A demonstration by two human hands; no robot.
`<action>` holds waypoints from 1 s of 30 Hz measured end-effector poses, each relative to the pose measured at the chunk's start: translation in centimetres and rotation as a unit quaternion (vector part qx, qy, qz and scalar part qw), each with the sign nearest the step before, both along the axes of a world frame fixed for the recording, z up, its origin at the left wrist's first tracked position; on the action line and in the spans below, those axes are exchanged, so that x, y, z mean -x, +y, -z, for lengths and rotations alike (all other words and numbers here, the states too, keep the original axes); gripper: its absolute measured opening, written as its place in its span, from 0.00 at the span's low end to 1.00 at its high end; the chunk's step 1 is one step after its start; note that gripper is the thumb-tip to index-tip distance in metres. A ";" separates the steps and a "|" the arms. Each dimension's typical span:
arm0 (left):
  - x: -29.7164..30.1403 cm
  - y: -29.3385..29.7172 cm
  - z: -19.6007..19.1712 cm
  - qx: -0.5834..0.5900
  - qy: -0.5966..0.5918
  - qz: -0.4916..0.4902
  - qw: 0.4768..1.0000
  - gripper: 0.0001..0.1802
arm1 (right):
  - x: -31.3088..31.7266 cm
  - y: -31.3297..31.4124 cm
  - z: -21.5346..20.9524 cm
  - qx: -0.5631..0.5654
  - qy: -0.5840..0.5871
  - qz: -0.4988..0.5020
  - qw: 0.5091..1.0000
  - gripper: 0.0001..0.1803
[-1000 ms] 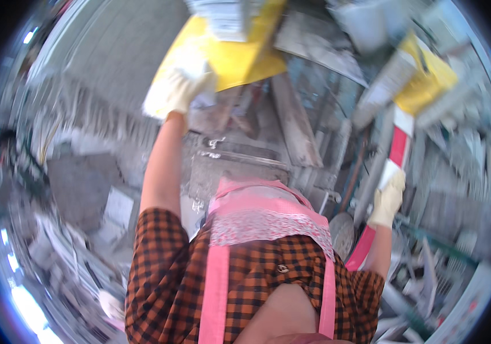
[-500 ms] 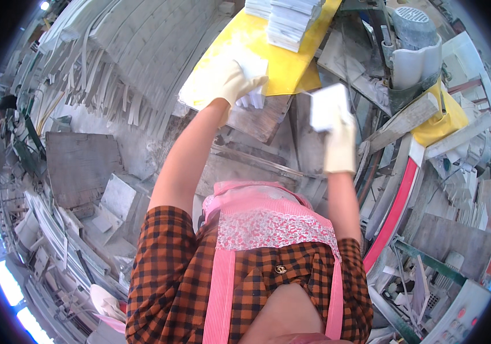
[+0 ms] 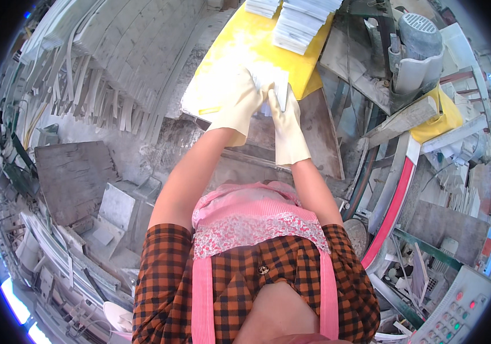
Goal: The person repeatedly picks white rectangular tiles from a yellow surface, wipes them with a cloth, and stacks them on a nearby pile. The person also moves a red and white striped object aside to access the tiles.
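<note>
Both my hands wear cream rubber gloves and meet at the near edge of a yellow-covered surface (image 3: 251,34). Between them stands a small stack of thin white stone tiles (image 3: 269,77), set on edge. My left hand (image 3: 240,103) closes on the stack's left side, its thumb across the near side; glare washes out its other fingers. My right hand (image 3: 285,120) grips a white tile (image 3: 283,97) at the right of the stack, its fingers partly hidden. Farther back on the yellow cover sit taller piles of tiles (image 3: 303,26).
Long stacked stone strips (image 3: 136,46) stand at the far left. A dusty motor (image 3: 420,34) is at the far right, near a wooden beam (image 3: 403,120) and a red-and-white curved rail (image 3: 392,212). A button panel (image 3: 458,309) sits at the lower right.
My right hand has moved left with a white tile, from out at the right to the stack beside my left hand. My left hand stays at the stack.
</note>
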State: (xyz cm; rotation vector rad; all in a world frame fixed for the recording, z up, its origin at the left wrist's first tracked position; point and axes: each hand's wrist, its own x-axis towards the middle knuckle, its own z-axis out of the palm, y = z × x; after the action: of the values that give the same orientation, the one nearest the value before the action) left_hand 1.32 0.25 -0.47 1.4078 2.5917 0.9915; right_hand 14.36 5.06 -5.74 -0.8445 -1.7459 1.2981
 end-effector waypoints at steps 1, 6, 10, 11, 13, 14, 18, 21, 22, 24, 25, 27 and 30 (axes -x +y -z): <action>0.0 0.0 -0.2 0.019 -0.005 0.003 1.000 0.40 | -0.5 -0.2 -0.3 0.027 0.049 -0.050 0.997 0.34; 0.7 -0.1 -1.7 0.150 -0.082 0.017 0.985 0.39 | -3.6 1.4 -1.4 0.050 -0.106 -0.146 0.982 0.56; 0.4 0.0 -2.7 0.159 -0.123 0.014 0.979 0.42 | -4.2 4.3 -1.1 -0.046 -0.247 -0.135 0.958 0.69; 0.2 0.2 -3.0 0.155 -0.124 0.012 0.980 0.42 | -4.0 5.3 -1.0 -0.034 -0.223 -0.176 0.958 0.74; -0.3 0.2 -3.5 0.096 -0.201 0.041 0.974 0.44 | -3.6 6.6 -0.6 -0.041 -0.189 -0.218 0.957 0.77; -0.5 0.2 -3.8 0.083 -0.245 0.043 0.965 0.45 | -3.4 6.9 -0.4 -0.044 -0.170 -0.241 0.954 0.78; -0.6 0.7 -5.0 0.187 -0.159 0.042 0.968 0.50 | -2.8 7.1 0.2 -0.047 -0.194 -0.233 0.952 0.80; -0.5 0.8 -5.2 0.202 -0.165 0.047 0.964 0.53 | -2.6 6.8 0.5 -0.083 -0.225 -0.215 0.947 0.79; -0.6 0.8 -5.1 0.190 -0.185 0.050 0.963 0.54 | -2.5 6.7 0.5 -0.084 -0.229 -0.216 0.945 0.79; -0.6 0.7 -4.7 0.184 -0.192 0.052 0.962 0.56 | -2.5 6.9 0.6 -0.095 -0.225 -0.210 0.947 0.79; -0.7 0.6 -4.5 0.191 -0.180 0.050 0.964 0.56 | -2.5 7.0 0.5 -0.089 -0.222 -0.216 0.947 0.78; -0.6 0.4 -4.3 0.164 -0.157 0.055 0.972 0.52 | -2.6 7.3 0.4 -0.080 -0.205 -0.230 0.948 0.78; -0.5 0.5 -4.9 0.124 -0.150 0.089 0.977 0.43 | -2.8 7.3 0.3 -0.065 -0.192 -0.238 0.950 0.77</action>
State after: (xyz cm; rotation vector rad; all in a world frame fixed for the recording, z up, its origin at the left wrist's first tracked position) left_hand 1.84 0.73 4.43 1.2875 2.2371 0.7581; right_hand 17.12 12.38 -6.01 -0.6506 -2.4285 1.3598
